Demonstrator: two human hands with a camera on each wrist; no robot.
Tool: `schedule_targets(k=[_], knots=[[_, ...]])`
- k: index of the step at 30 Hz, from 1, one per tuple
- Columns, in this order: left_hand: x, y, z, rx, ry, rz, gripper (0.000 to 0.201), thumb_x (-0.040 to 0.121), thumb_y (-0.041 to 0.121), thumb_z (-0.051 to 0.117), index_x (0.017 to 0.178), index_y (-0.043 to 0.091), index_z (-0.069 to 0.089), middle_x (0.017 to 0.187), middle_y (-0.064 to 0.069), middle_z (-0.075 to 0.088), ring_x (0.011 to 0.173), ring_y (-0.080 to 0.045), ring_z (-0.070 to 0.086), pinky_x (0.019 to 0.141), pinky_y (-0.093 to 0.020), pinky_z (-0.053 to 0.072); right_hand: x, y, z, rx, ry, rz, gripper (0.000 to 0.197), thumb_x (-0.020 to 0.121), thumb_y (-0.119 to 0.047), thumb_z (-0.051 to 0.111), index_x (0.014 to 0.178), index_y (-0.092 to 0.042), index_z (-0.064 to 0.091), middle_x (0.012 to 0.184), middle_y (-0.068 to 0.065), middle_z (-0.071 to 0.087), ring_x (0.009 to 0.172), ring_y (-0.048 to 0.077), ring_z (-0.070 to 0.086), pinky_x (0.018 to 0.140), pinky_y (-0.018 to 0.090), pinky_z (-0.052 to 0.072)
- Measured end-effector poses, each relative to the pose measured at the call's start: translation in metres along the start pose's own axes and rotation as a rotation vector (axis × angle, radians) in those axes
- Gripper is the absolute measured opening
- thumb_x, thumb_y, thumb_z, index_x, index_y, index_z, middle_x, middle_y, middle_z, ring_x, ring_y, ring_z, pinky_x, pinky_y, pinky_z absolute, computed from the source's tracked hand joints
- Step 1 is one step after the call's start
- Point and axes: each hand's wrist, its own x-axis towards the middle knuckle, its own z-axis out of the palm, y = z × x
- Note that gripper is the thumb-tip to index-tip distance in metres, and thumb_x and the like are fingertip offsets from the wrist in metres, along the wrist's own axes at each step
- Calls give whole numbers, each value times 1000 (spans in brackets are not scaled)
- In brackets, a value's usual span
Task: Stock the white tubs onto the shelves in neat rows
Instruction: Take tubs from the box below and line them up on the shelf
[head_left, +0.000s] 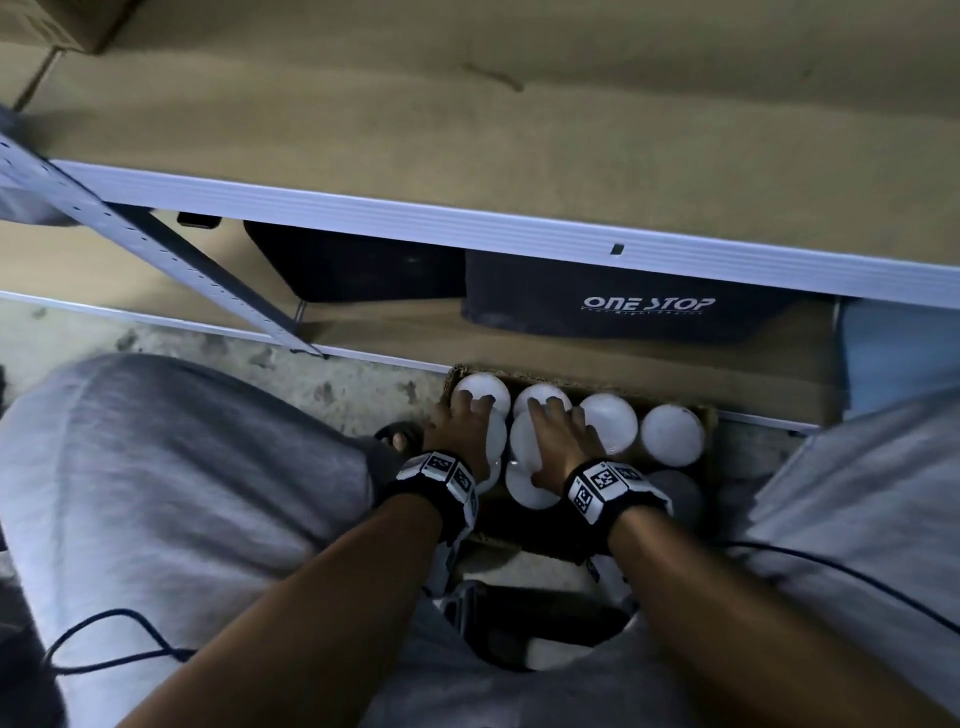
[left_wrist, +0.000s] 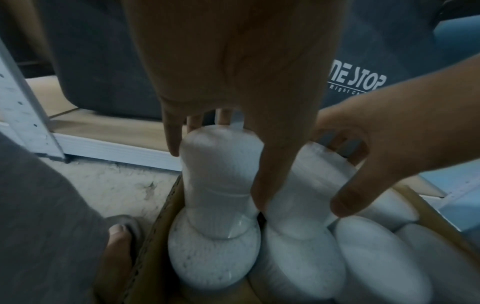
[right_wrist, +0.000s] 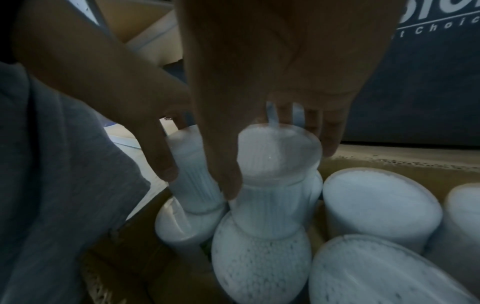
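Note:
Several white tubs stand packed in an open cardboard box (head_left: 709, 415) on the floor between my knees. My left hand (head_left: 470, 410) reaches down over the far-left tub (head_left: 480, 389); in the left wrist view the left hand (left_wrist: 223, 156) has its thumb on one side of that tub (left_wrist: 218, 185) and its fingers behind it. My right hand (head_left: 556, 415) grips the neighbouring tub (head_left: 537, 397) the same way, and the right wrist view shows the right hand (right_wrist: 272, 156) round its tub (right_wrist: 272, 205). Both gripped tubs stand higher than those around them.
A brown shelf board (head_left: 519, 130) with a white front edge (head_left: 467, 223) lies ahead, bare but for a cardboard box (head_left: 52, 21) at far left. Below it sit a dark "ONE STOP" box (head_left: 623, 312) and a black box (head_left: 353, 270). A slanted metal post (head_left: 156, 244) stands left.

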Motion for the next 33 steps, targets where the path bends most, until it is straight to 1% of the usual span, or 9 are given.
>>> schedule_targets(k=[5, 10, 15, 17, 20, 23, 27, 31, 33], knots=[[-1, 1, -9, -57, -36, 45, 95, 70, 26, 76, 146, 23, 19, 150, -7, 18, 138, -40, 20, 103, -57, 38, -4, 4, -14, -8, 3, 17, 96, 74, -41, 75, 147, -23, 15, 150, 6, 23, 133, 35, 31, 99, 46, 43], [-12, 8, -32, -111, 19, 90, 102, 66, 30, 80, 147, 21, 18, 150, -6, 19, 139, -38, 20, 104, -57, 38, -20, 5, -43, 0, 47, 10, 99, 70, -35, 78, 147, -20, 18, 149, 8, 24, 134, 37, 29, 103, 47, 41], [-33, 18, -66, -75, 118, 184, 103, 56, 29, 83, 142, 23, 26, 141, -4, 32, 128, -35, 34, 96, -50, 46, -55, 8, -79, 63, 107, 28, 89, 61, -43, 81, 134, -27, 33, 134, 2, 32, 127, 32, 36, 97, 45, 45], [-46, 22, -84, -48, 151, 229, 101, 51, 30, 83, 137, 23, 31, 137, -5, 35, 125, -35, 38, 96, -48, 46, -75, 11, -95, 91, 148, 24, 93, 58, -44, 82, 136, -28, 33, 135, 2, 31, 126, 33, 36, 99, 43, 44], [-69, 27, -112, -2, 204, 285, 95, 51, 37, 84, 133, 22, 37, 131, -5, 40, 123, -33, 41, 102, -45, 42, -110, 14, -124, 141, 191, -5, 103, 60, -37, 82, 145, -28, 25, 139, 1, 30, 128, 33, 32, 101, 45, 41], [-100, 34, -142, 13, 236, 336, 93, 55, 40, 82, 135, 24, 37, 129, -4, 40, 119, -33, 40, 97, -43, 44, -145, 16, -154, 185, 241, -48, 104, 57, -36, 81, 145, -32, 26, 138, -1, 33, 127, 32, 31, 102, 48, 41], [-143, 42, -180, 5, 312, 422, 96, 57, 41, 81, 139, 29, 34, 136, 1, 39, 122, -29, 39, 97, -42, 45, -190, 19, -191, 185, 327, -89, 95, 55, -35, 80, 138, -34, 35, 133, -3, 40, 121, 28, 37, 99, 46, 43], [-177, 50, -215, -12, 398, 493, 94, 55, 42, 81, 137, 36, 37, 132, 5, 44, 122, -20, 42, 96, -34, 45, -224, 22, -225, 181, 455, -140, 84, 49, -38, 81, 126, -37, 46, 127, -5, 49, 119, 25, 45, 99, 41, 44], [-190, 53, -231, -21, 444, 521, 94, 55, 42, 81, 138, 37, 38, 133, 8, 45, 124, -17, 42, 95, -30, 44, -236, 25, -239, 218, 510, -160, 85, 49, -39, 81, 127, -39, 47, 130, -8, 50, 122, 21, 46, 102, 38, 44]])
